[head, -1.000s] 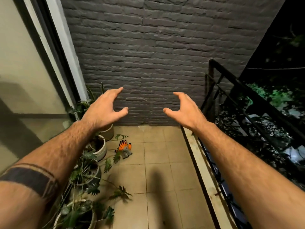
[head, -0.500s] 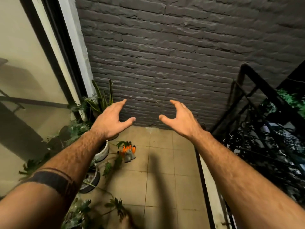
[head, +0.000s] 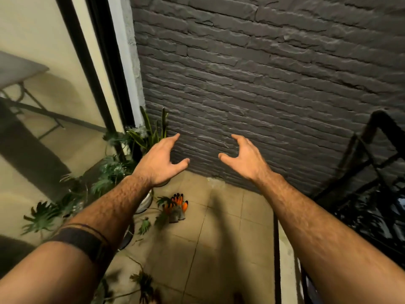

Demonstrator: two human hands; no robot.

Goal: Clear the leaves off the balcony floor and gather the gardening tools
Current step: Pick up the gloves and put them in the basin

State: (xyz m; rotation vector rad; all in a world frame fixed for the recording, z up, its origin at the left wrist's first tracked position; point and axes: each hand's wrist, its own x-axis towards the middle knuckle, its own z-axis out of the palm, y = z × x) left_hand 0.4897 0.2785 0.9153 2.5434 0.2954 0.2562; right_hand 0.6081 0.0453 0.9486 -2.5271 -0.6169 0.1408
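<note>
Left hand (head: pixel 161 163) and right hand (head: pixel 243 160): fingers spread, loosely curved, holding nothing, both raised in front of the dark grey brick wall (head: pixel 263 84). Pair of grey gardening gloves with orange fingertips (head: pixel 177 207) lies on the beige tiled balcony floor (head: pixel 219 249), below the hands, just beside the green potted plants (head: pixel 114 172) on the left. Black metal railing (head: pixel 372 154) on the right.

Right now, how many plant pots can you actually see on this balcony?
2 show: a white pot under the left hand's wrist, and a dark pot behind the left forearm. Leaves and the arm may hide others.
</note>
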